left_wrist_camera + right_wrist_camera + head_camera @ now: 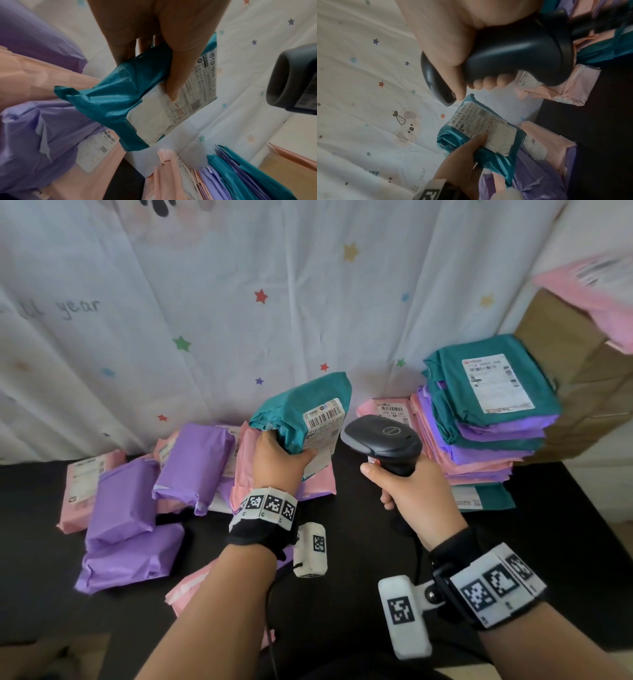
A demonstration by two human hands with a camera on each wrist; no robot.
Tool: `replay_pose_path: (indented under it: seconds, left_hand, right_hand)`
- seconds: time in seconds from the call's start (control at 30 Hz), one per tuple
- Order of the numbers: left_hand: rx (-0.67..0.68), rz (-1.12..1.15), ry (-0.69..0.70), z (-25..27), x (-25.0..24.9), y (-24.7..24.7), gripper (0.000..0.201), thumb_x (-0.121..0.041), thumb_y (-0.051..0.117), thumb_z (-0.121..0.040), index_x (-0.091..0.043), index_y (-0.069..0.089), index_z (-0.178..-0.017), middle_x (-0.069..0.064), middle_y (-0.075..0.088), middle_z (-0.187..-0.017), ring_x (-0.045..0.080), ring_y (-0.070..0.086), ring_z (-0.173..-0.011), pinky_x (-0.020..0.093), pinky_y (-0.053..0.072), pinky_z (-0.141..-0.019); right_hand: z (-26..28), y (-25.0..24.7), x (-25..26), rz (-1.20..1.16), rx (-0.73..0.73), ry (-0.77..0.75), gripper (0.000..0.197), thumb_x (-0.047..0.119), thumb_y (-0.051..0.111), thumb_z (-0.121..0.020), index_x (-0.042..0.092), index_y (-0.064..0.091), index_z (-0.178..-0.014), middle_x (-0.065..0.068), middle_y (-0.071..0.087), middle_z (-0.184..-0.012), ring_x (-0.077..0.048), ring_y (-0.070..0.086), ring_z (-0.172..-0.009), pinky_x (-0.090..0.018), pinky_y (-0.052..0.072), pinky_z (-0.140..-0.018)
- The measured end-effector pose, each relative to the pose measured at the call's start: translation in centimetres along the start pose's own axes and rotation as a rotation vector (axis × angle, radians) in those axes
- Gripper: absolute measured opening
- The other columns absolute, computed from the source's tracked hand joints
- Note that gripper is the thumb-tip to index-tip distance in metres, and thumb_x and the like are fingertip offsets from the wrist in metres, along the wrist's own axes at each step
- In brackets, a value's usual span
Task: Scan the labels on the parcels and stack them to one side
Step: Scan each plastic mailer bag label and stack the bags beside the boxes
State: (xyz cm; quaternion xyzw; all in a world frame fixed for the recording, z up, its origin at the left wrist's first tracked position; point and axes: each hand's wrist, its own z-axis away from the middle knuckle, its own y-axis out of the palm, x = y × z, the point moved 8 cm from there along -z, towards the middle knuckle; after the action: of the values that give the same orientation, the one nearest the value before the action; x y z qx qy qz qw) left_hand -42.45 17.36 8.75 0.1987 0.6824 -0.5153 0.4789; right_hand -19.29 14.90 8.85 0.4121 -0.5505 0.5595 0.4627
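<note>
Teal parcel (301,409) clamped upright in your left hand (274,457), label (323,422) turned toward the scanner (383,436); your right hand (411,491) wraps its handle, aiming at the barcode.

The left hand (274,460) is raised above the black table (359,559), thumb (178,75) pressed across the face of a teal parcel (301,412) and fingers curled behind it. The right hand (411,491) is just to the right of that parcel, wrapped round the handle of a black scanner (383,436). Both forearms reach forward over the table, each wrist banded with a marker strap.
</note>
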Motion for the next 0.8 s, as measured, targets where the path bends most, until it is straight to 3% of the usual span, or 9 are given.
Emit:
replay_pose_path:
  seconds: [0.1,0.33,0.63,0.8]
  left_hand:
    - [-0.006,-0.012,-0.003,-0.18,0.16,-0.04,0.056,-0.019,0.078,-0.073,-0.012,0.054,-0.122,0.002,0.062,-0.120,0.018,0.061,-0.108,0.027,0.049,-0.084]
    - [-0.007,-0.070,0.004,-0.37,0.14,0.03,0.052,-0.020,0.077,-0.074,-0.012,0.054,-0.120,0.003,0.064,-0.118,0.019,0.062,-0.105,0.022,0.045,-0.077]
    - [0.003,-0.108,0.024,-0.58,0.06,0.31,0.053,-0.021,0.077,-0.074,-0.011,0.054,-0.120,0.004,0.063,-0.118,0.020,0.061,-0.105,0.033,0.053,-0.086]
    - [-0.008,-0.094,0.016,-0.52,0.19,0.24,0.053,-0.020,0.076,-0.074,-0.012,0.054,-0.122,0.003,0.063,-0.118,0.019,0.061,-0.106,0.030,0.052,-0.085]
  right_hand:
    - [0.03,0.02,0.19,0.013,0.010,0.002,0.014,0.023,0.074,-0.086,0.012,0.070,-0.093,0.010,0.058,-0.047,-0.002,0.052,-0.042,-0.016,0.046,-0.046]
    - [-0.07,-0.19,0.24,0.008,0.001,0.028,0.017,0.024,0.074,-0.086,0.009,0.071,-0.093,0.008,0.058,-0.049,-0.003,0.052,-0.044,-0.018,0.048,-0.047]
    - [-0.05,-0.34,0.27,0.023,0.002,0.040,0.018,0.023,0.076,-0.084,0.006,0.070,-0.085,0.010,0.057,-0.046,-0.001,0.052,-0.041,-0.013,0.043,-0.044]
    - [0.05,-0.51,0.40,0.032,0.002,0.040,0.018,0.023,0.075,-0.084,0.007,0.069,-0.081,0.009,0.057,-0.045,-0.001,0.052,-0.040,-0.011,0.042,-0.043]
